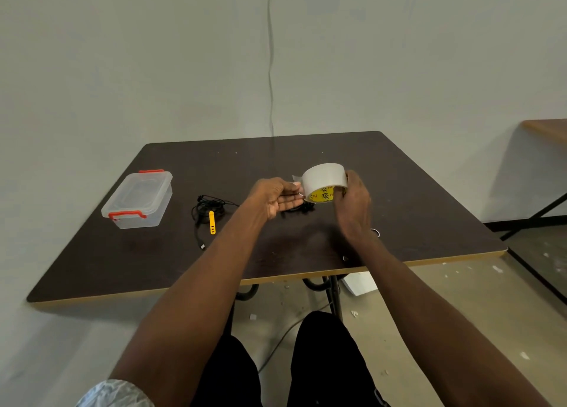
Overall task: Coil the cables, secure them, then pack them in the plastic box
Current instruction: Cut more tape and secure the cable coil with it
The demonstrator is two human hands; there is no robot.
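Observation:
My right hand [356,204] grips a roll of clear tape [324,180] with a yellow core, held above the table's middle. My left hand [276,196] pinches the tape's loose end [297,179] at the roll's left side. Under the hands a second black cable [302,208] is mostly hidden. A black cable [208,209] lies loosely coiled to the left, a yellow cable tie [212,222] across it and one plug end [202,244] trailing toward me. The clear plastic box [138,199] with red latches sits shut at the far left.
The dark table [414,198] has a pale front edge. A small white ring [376,232] lies by my right forearm. A second table [549,129] stands at the right. The floor below shows scraps and a cord.

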